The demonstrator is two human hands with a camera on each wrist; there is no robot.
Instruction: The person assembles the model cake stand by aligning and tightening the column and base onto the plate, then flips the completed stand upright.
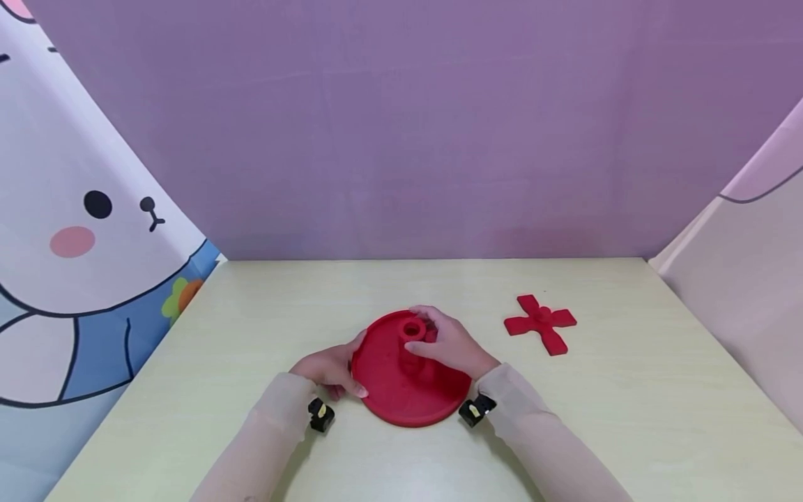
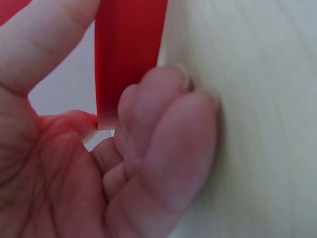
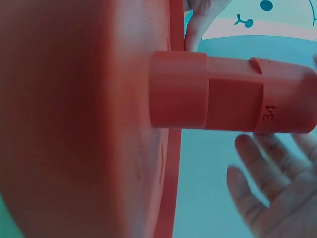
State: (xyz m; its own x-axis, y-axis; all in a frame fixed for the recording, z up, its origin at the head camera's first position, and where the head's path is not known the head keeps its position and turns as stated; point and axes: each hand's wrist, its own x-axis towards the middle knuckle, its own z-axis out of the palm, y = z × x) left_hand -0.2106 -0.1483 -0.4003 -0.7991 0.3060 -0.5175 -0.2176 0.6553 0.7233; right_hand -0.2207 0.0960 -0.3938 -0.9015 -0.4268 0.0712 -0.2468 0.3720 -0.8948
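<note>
A round red plastic tray (image 1: 401,406) with a raised rim rests on the table in the head view. From its middle rises a hollow red post (image 3: 235,94), marked "34" near its top end. My left hand (image 1: 329,368) holds the tray's left edge, thumb over the rim and the other fingers curled low at its outer side, close to the tabletop in the left wrist view. Around the upper part of the post, my right hand (image 1: 456,345) has its thumb in front and its fingers at the far right side, partly hidden by the post in the head view.
A flat red cross-shaped piece (image 1: 542,319) with a round knob lies to the right on the pale table (image 1: 282,300). Behind the table stands a purple backdrop (image 1: 439,139). A cartoon-printed cloth (image 1: 119,279) hangs at the left.
</note>
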